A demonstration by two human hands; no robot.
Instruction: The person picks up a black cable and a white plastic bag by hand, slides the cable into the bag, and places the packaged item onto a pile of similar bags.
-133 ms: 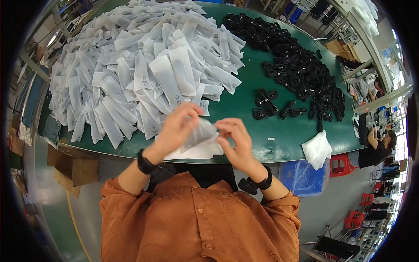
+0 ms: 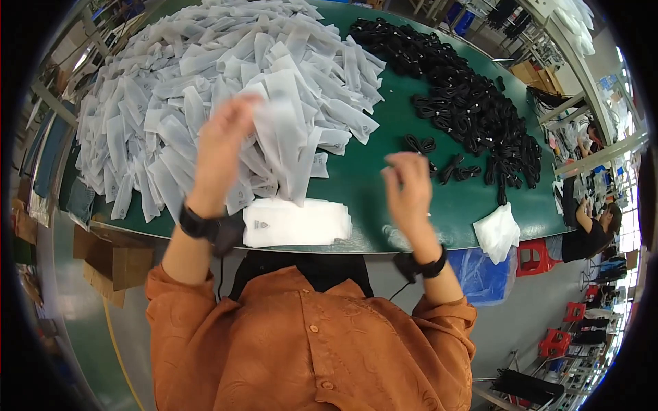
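While a pale, filmy bag (image 2: 291, 147) is lifted in the left hand (image 2: 223, 147) at the centre left of the frame, its grip closed on the top so that the bag hangs open-end down, the right hand (image 2: 409, 188) is held apart at the centre, fingers loosely spread and empty. A flat stack of bags (image 2: 296, 222) is kept at the near edge, within reach. The green desk (image 2: 384, 147) carries a white heap of bags (image 2: 199, 82) at the upper left and black cords (image 2: 473, 103) at the upper right. A workshop with red stools (image 2: 531, 257) is seen at the right.
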